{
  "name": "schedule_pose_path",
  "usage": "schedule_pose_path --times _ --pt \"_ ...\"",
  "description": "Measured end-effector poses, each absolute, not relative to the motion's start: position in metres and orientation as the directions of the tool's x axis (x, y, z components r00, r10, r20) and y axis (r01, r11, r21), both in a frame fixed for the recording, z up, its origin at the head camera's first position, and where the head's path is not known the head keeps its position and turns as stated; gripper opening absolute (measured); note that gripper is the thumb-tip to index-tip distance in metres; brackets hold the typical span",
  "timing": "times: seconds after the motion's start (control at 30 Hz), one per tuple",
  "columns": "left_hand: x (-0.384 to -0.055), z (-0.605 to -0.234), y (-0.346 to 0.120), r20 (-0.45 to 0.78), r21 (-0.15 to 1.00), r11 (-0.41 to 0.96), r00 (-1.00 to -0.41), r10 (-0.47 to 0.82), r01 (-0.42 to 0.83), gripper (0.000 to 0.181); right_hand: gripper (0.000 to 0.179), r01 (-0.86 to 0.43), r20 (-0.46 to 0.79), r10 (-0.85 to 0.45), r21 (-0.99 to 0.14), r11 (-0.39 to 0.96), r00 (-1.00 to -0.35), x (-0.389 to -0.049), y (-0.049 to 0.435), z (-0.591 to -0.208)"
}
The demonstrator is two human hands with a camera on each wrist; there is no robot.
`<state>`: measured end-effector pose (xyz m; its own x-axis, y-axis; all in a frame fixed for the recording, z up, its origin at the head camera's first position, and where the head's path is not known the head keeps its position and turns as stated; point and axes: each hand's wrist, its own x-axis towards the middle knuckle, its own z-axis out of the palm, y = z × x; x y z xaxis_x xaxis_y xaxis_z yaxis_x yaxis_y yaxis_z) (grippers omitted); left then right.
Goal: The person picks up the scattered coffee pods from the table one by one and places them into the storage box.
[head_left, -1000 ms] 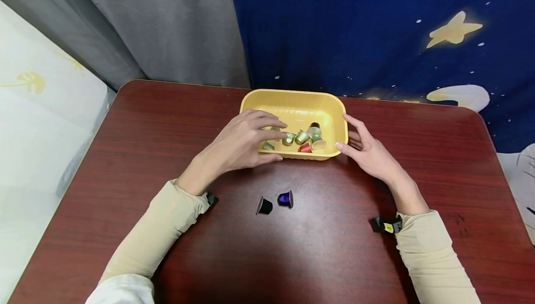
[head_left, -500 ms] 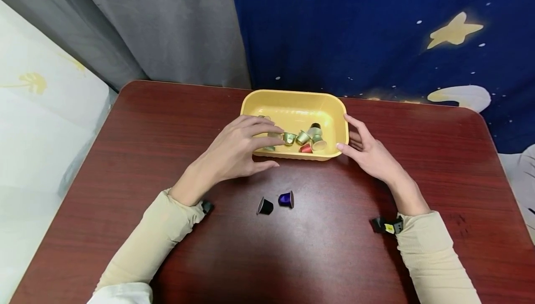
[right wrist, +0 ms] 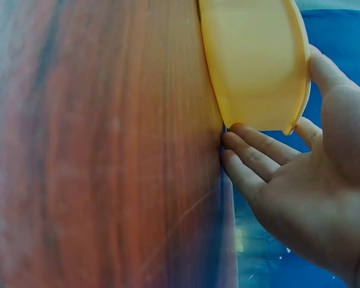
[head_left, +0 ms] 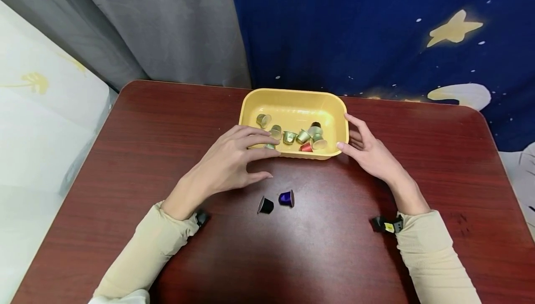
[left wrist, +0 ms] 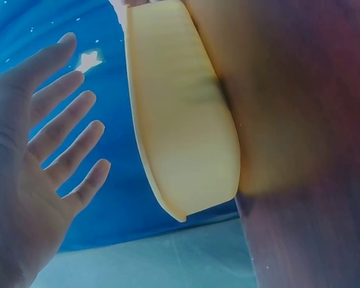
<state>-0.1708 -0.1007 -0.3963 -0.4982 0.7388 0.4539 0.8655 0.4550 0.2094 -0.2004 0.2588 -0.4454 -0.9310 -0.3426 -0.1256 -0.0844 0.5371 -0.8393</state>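
A yellow plastic bin stands near the table's back edge, holding several coffee capsules: green ones, a red one and a dark one. My left hand hovers at the bin's front left, fingers spread and nothing in them; the left wrist view shows its bare palm beside the bin wall. At the bin's right end my right hand rests its thumb and fingertips against the wall, fingers fairly straight. In front of the bin, a black capsule and a purple capsule lie on their sides.
The dark red wooden table runs under both arms. Behind it hang a grey curtain and a blue curtain with stars. A white patterned cloth is at the left.
My left hand has drawn back from over the bin, toward the front left, uncovering green capsules at the bin's left end. The right hand stays at the bin's right end.
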Motion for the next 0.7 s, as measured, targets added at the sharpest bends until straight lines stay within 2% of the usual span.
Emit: schedule_pose_path --times 0.57,0.7 --pt "-0.148 -0.396 -0.113 0.407 0.257 0.493 -0.556 0.725 0.831 0.048 0.073 -0.076 -0.129 -0.338 -0.842 0.533 -0.932 -0.201 0.258 -0.446" --pt "-0.144 -0.396 -0.113 0.408 0.257 0.484 -0.548 0.731 0.837 0.049 0.073 -0.071 -0.129 -0.334 -0.847 0.526 -0.934 -0.200 0.257 -0.445"
